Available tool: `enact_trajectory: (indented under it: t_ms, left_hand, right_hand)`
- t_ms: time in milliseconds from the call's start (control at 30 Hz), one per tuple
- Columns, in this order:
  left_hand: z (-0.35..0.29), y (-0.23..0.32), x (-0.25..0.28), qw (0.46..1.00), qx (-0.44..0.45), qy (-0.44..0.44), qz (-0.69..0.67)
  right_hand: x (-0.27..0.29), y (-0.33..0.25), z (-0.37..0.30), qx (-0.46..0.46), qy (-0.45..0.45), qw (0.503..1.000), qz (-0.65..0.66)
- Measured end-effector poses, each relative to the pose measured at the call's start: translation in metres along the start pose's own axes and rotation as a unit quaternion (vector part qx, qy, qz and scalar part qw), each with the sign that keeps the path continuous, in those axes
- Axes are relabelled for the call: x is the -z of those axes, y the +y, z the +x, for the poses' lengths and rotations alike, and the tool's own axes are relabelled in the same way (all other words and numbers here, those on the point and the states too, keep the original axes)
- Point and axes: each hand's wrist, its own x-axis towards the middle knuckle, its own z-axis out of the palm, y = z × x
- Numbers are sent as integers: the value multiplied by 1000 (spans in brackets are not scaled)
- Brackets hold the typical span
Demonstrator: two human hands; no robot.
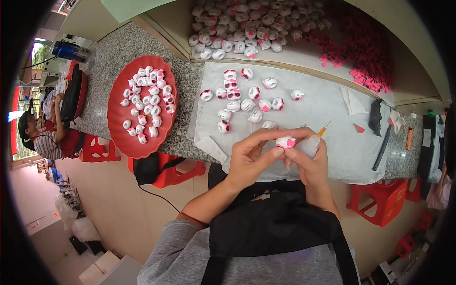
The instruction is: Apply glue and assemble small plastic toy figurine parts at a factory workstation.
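Note:
A small white cat-head piece with pink parts (286, 142) is pinched between the fingertips of my two hands, above the paper-covered worktop. My left hand (249, 156) is closed on its left side. My right hand (311, 164) steadies it with the thumb and also grips a translucent squeeze bottle (311, 145), whose orange needle tip (324, 129) points up and away to the right. Several similar white pieces (255, 117) with pink or dark parts lie just beyond my hands on the white paper (316, 114).
At left, a red scalloped tray (114, 124) holds many white pieces. A far compartment contains piles of white pieces (237, 28) and pink parts (370, 71). A dark strip-like tool (381, 151) and an orange knife (409, 138) lie right. Another person (47, 137) sits far left.

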Motion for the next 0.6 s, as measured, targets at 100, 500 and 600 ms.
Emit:
enact_trajectory:
  t_ms: [100, 500, 600]
  left_hand:
    - [-1, 0, -1, 1000, 10, 19, -21]
    - [-5, 10, 24, 976, -84, -9, 200]
    - [6, 32, 47, 870, -182, 53, 455]
  right_hand:
    - [-2, 2, 3, -5, 16, 1000, 10]
    - [-5, 10, -1, -55, -12, 996, -67]
    - [-12, 3, 3, -23, 51, 995, -84]
